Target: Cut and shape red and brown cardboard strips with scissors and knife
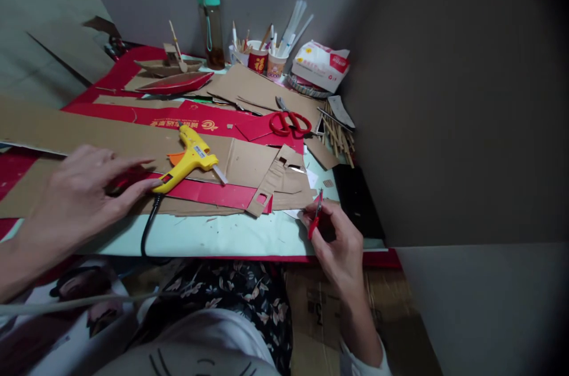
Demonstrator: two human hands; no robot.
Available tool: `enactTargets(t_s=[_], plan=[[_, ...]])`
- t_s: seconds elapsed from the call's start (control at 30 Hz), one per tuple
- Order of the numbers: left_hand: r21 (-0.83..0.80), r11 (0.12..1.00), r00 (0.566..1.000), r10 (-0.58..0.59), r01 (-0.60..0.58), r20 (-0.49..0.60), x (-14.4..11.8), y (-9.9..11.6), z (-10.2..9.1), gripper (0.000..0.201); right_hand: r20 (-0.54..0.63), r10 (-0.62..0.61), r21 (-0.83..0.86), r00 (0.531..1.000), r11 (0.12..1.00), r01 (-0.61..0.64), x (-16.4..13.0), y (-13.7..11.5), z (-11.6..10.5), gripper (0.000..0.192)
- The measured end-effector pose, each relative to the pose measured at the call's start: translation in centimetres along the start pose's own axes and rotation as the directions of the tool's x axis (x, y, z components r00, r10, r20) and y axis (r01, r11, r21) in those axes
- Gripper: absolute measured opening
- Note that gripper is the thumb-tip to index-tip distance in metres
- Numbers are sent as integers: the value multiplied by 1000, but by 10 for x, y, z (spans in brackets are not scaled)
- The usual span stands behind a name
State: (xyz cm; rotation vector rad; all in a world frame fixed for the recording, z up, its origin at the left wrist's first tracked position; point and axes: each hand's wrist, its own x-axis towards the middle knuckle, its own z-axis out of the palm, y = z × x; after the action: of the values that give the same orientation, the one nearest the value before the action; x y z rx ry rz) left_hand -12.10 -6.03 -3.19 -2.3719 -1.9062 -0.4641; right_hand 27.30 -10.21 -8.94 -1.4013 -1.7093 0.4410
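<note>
Gripping a small red-handled tool (314, 226) between thumb and fingers, your right hand (338, 238) is over the near edge of the table (222, 238), with the tool's metal tip pointing away from you. Your left hand (84, 186) is open, fingers stretched above the cardboard, its thumb at the handle end of a yellow glue gun (195, 158); you cannot tell whether it presses there. The glue gun lies just to the right of your left fingers, nozzle pointing away from you, a glue stick (220, 174) poking out of its back. Its black cord (144, 230) drops past the table edge, to the right of your left wrist.

Between your hands, nearer the right one, a cardboard strip (269, 179) with cut holes rests at a slant on other cardboard. Beyond your right hand lie red-handled scissors (291, 117) and a bundle of thin sticks (338, 136); just to its right is a flat black thing (360, 201). Farther off, beyond your left hand, stands a bottle (214, 35).
</note>
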Motion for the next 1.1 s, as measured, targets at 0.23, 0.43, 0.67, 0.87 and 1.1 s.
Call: enactTargets(t_s=[0.23,0.43,0.67,0.87,1.1], plan=[[7,999,997,50,-50,51,14,24,-2,44,-26,-1,-18,1000,1000,1,-2,-1,1,19],[-15,999,995,35,-34,93,13,27,2,41,-16,-1,-37,1000,999,1,-3,3,2,20],[-73,997,999,12,-9,39,26,21,-15,38,-26,2,-36,1000,999,-3,-5,10,3,19],[-153,987,998,-57,57,3,28,-1,-32,35,-10,21,-27,1000,999,-21,-10,12,3,24],[-98,989,994,-110,108,-13,41,-30,-39,40,-37,27,-29,999,999,-28,-9,15,4,20]])
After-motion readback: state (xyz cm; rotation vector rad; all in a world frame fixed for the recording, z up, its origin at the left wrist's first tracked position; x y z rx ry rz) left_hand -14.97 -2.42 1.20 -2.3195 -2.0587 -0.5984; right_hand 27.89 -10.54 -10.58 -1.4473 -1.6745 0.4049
